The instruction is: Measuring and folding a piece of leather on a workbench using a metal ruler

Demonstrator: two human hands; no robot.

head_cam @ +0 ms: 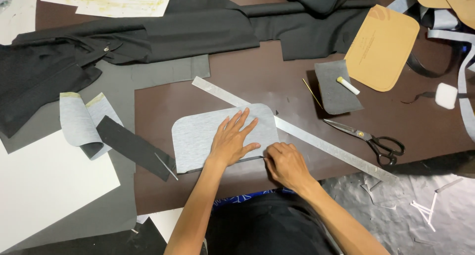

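The grey fabric piece (198, 136), seemingly soft and light, lies pinned under the spread left hand (231, 141) while the right hand (284, 163) pinches its near edge.

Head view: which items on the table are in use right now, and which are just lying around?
In use: left hand flat on the grey fabric piece; right hand at its lower edge.

Lying about: metal ruler, scissors, tan template, chalk stick, black cloth.

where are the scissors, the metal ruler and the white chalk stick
scissors (368, 138): head view, on the pivot.
metal ruler (331, 148): head view, bare mid-length.
white chalk stick (348, 85): head view, its middle.
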